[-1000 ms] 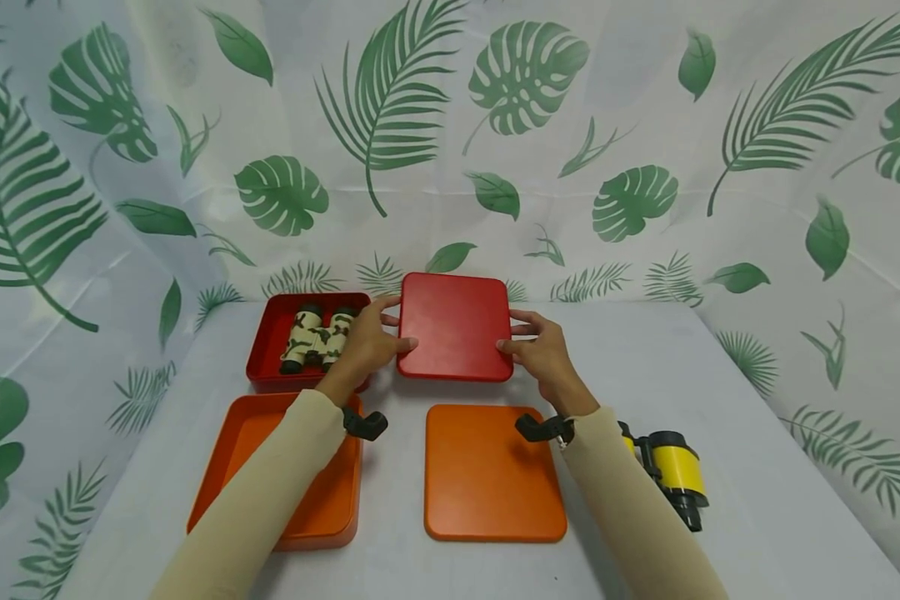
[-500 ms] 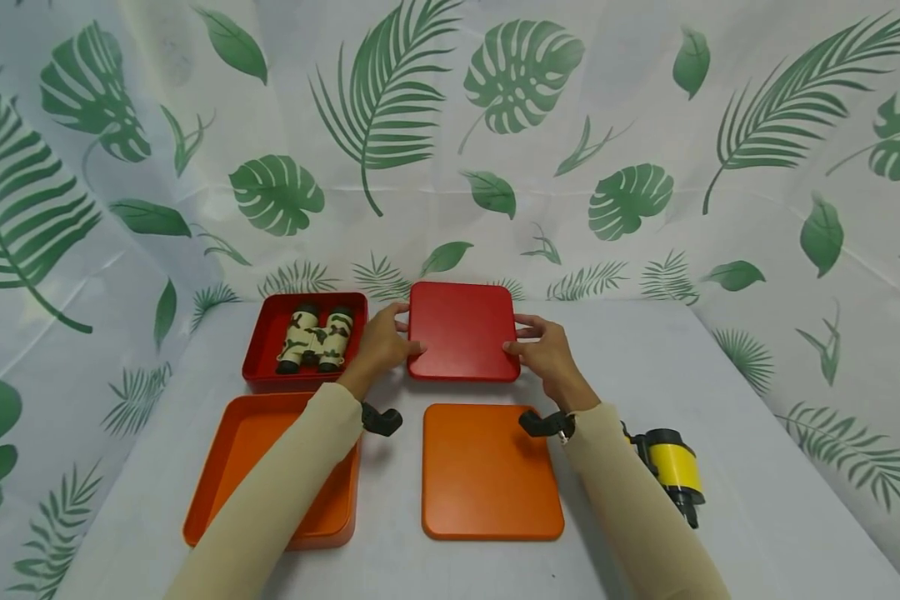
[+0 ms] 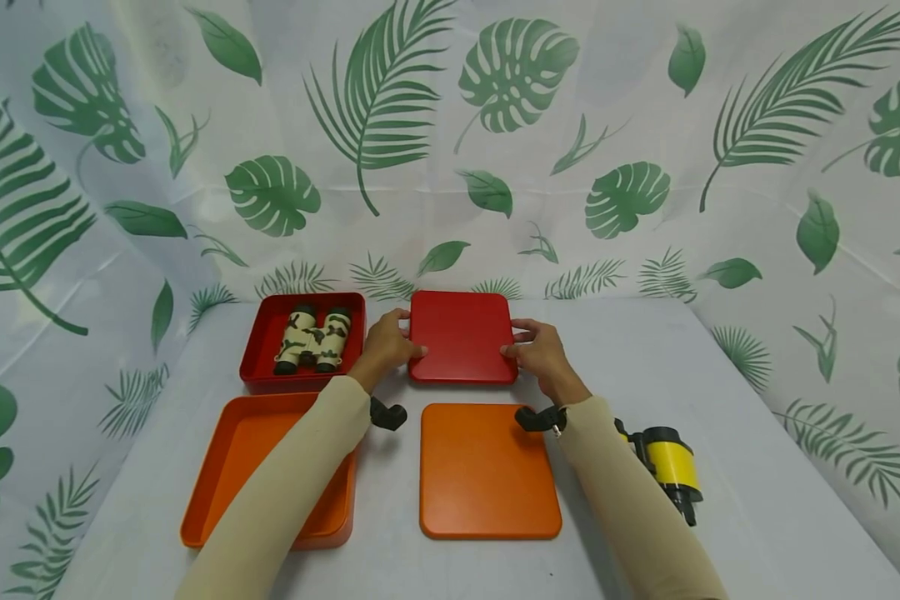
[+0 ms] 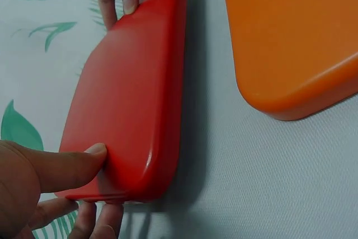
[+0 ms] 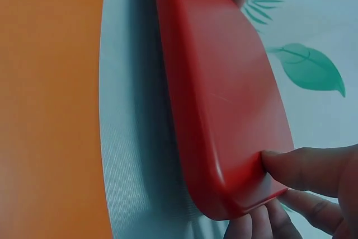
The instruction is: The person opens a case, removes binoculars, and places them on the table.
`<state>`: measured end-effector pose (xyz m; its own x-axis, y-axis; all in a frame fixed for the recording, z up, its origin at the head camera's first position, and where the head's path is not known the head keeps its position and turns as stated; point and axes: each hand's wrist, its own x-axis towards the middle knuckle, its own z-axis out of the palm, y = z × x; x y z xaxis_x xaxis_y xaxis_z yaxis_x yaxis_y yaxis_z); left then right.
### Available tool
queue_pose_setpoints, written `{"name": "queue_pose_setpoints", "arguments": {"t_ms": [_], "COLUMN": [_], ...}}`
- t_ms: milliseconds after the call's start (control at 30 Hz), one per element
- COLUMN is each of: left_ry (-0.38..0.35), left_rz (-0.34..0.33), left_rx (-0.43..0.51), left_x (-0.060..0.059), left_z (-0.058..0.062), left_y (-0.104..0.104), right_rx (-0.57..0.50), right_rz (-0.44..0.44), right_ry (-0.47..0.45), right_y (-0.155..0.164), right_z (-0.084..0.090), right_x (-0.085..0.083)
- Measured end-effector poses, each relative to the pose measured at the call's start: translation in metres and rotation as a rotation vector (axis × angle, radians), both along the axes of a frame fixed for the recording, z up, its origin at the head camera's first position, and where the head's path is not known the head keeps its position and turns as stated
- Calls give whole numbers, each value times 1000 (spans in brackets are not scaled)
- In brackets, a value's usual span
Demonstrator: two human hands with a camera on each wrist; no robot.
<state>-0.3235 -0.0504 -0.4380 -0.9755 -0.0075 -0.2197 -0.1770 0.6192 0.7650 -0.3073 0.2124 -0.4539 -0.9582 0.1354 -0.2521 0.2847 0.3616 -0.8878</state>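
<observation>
red lid (image 3: 462, 336) pinched between left hand (image 3: 387, 347) and right hand (image 3: 542, 353), beside red box (image 3: 262, 354) with camouflage binoculars (image 3: 311, 340)

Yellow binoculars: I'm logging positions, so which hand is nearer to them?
Right. The right hand grips the red lid's right edge, above the yellow binoculars; the left hand grips its far edge.
</observation>
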Motion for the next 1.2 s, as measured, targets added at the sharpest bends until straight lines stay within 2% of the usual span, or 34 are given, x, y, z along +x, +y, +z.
{"name": "queue_pose_setpoints", "arguments": {"t_ms": [333,700,900,1200], "left_ry": [-11,-19,-38,-52], "left_rz": [-1,2,-22,-50], "left_rx": [-24,-44,-57,-93], "left_x": [-4,-7,-9,-11], "left_z": [-8,-13,-14,-18], "left_y": [-1,-1,-2,-3], "right_rx": [17,91,160,199], "right_rz": [11,22,50,72], "right_ry": [-15,-35,-47,-104], "right_y": [-4,-6,-7,-7], "right_z": [-6,-6,-9,-10], "right_x": [-6,-8,-11,-17]}}
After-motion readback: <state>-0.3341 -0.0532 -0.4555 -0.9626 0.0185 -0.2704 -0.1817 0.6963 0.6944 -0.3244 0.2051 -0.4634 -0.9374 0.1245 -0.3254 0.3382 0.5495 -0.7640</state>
